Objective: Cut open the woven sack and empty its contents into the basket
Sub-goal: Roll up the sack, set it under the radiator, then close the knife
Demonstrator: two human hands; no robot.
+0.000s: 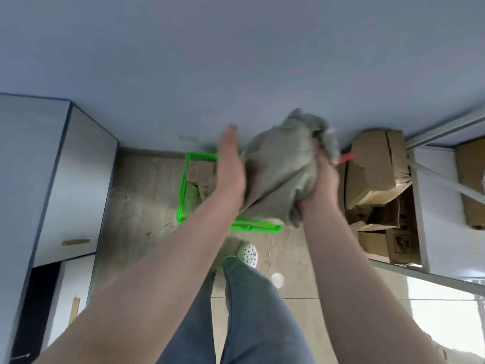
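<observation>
no readable text, print on the cardboard boxes (401, 244) too blurred

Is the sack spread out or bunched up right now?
Bunched up: the sack is a crumpled wad, gripped by the right hand, with the left hand flat against it.

A pale grey-blue wall (236, 48) fills the upper half of the view, meeting a light wood-grain floor (141, 195) scattered with thin stray fibres. On the left stands a white cabinet (78, 185) with dark edging and a small wooden handle (75, 242) on its front. To the right, crumpled cardboard boxes (378, 172) are stacked in a white shelf unit (441, 206), a smaller printed carton (393, 244) lying beneath them (its markings too blurred to read). A white perforated clog (248, 253) shows on the floor, above grey-blue trouser legs (252, 311). A red sliver (347, 157) pokes out near the boxes.
</observation>
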